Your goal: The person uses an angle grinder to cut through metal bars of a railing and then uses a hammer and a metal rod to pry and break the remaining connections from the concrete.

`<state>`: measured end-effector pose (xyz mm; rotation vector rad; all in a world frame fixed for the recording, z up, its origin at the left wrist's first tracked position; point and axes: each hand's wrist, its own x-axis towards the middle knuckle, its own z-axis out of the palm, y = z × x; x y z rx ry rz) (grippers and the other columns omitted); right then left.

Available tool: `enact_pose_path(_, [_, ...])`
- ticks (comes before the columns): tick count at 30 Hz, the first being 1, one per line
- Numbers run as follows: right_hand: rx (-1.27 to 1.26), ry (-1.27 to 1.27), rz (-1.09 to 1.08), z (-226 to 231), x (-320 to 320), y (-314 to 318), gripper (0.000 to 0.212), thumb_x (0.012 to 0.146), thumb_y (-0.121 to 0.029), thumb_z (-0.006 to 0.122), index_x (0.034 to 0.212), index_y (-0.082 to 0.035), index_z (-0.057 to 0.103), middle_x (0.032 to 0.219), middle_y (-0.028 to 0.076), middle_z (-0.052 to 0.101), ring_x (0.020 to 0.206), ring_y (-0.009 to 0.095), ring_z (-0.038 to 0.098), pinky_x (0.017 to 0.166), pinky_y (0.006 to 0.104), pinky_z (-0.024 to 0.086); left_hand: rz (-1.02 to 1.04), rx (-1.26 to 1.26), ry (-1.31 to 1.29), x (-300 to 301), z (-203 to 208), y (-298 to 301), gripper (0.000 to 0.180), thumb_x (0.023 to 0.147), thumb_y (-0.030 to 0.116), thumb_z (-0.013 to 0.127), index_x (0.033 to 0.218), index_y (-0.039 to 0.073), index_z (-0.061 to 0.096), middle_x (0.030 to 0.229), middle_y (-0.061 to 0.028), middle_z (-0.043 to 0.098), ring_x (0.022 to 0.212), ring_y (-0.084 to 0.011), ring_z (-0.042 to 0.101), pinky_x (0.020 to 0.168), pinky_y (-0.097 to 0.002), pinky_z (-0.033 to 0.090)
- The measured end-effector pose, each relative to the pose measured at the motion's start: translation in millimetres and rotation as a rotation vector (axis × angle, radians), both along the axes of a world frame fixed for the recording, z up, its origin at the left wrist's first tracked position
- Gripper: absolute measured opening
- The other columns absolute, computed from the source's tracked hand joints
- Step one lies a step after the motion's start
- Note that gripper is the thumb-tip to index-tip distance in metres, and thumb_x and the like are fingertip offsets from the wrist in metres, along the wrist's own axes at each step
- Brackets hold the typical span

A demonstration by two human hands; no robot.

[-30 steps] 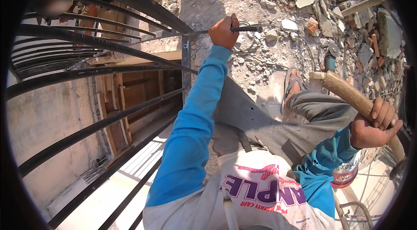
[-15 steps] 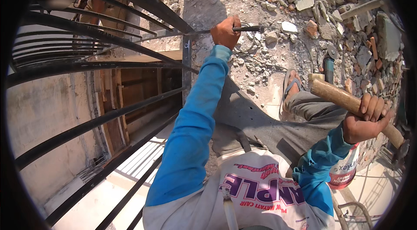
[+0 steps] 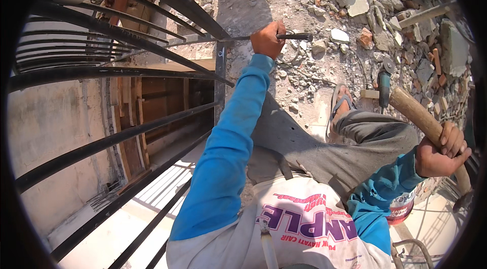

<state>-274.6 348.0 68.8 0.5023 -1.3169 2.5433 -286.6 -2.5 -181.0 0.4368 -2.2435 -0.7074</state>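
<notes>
My left hand [image 3: 268, 40] is clenched around a dark rod [image 3: 300, 37], far in the middle, between the black railing [image 3: 220, 78] on the left and the rubble [image 3: 370, 23] on the right. My right hand [image 3: 440, 151] grasps a thick wooden handle [image 3: 413, 112], nearer and far to the right; a grinder [image 3: 384, 86] lies just beyond it.
</notes>
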Motion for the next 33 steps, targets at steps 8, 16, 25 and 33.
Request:
enact_pose_path(8, [0.702, -0.672, 0.247, -109.0, 45.5, -56.6, 0.020, 0.095, -0.025, 0.054, 0.086, -0.007, 0.053, 0.056, -0.005, 0.038, 0.043, 0.009, 0.035, 0.041, 0.0262, 0.030, -0.024, -0.026, -0.021, 12.6, -12.0, -12.1, 0.035, 0.089, 0.026, 0.057, 0.061, 0.008, 0.051, 0.057, -0.0138, 0.055, 0.051, -0.0349, 0.055, 0.048, -0.0431, 0.045])
enact_pose_path(16, [0.002, -0.346, 0.014, -59.8, 29.4, -58.9, 0.027, 0.100, -0.024, 0.041, 0.075, -0.012, 0.038, 0.052, -0.005, 0.025, 0.041, 0.007, 0.026, 0.041, 0.0229, 0.030, -0.006, 0.017, -0.024, 7.0, -5.2, -5.7, 0.034, 0.090, 0.030, 0.056, 0.064, 0.009, 0.058, 0.060, -0.0138, 0.058, 0.053, -0.0354, 0.057, 0.049, -0.0434, 0.046])
enact_pose_path(25, [0.743, -0.860, 0.411, -107.0, 48.2, -75.4, 0.028, 0.093, -0.032, 0.060, 0.075, -0.014, 0.048, 0.051, -0.010, 0.033, 0.037, 0.002, 0.029, 0.036, 0.0207, 0.024, -0.042, 0.057, -0.214, 16.3, -4.6, -10.8, 0.047, 0.096, 0.039, 0.044, 0.061, 0.008, 0.050, 0.057, -0.0147, 0.051, 0.055, -0.0361, 0.054, 0.050, -0.0442, 0.042])
enact_pose_path(33, [0.724, -0.835, 0.339, -91.4, 46.6, -48.5, 0.032, 0.094, -0.029, 0.058, 0.073, -0.012, 0.043, 0.051, -0.007, 0.032, 0.037, 0.003, 0.029, 0.034, 0.0216, 0.024, -0.036, 0.044, -0.002, 10.2, -8.0, -3.5, 0.034, 0.088, 0.028, 0.062, 0.061, 0.009, 0.052, 0.053, -0.0132, 0.053, 0.047, -0.0340, 0.052, 0.043, -0.0423, 0.039])
